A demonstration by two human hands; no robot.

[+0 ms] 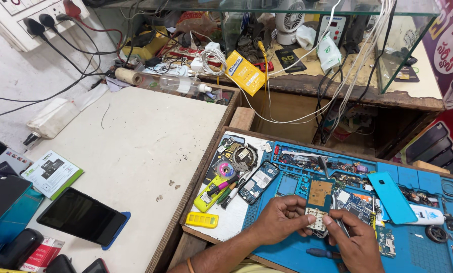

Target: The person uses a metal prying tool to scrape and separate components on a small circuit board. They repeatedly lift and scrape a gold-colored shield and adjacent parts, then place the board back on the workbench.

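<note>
Carefully pinched between thumb and fingers of the left hand, a small keypad circuit board hovers just above the blue repair mat. The right hand grips a thin metal tool whose tip touches the board's edge. A slip of that tip could likely scratch the contacts, or flick the board into the loose parts crowding the mat. The turquoise back cover lies near.
</note>
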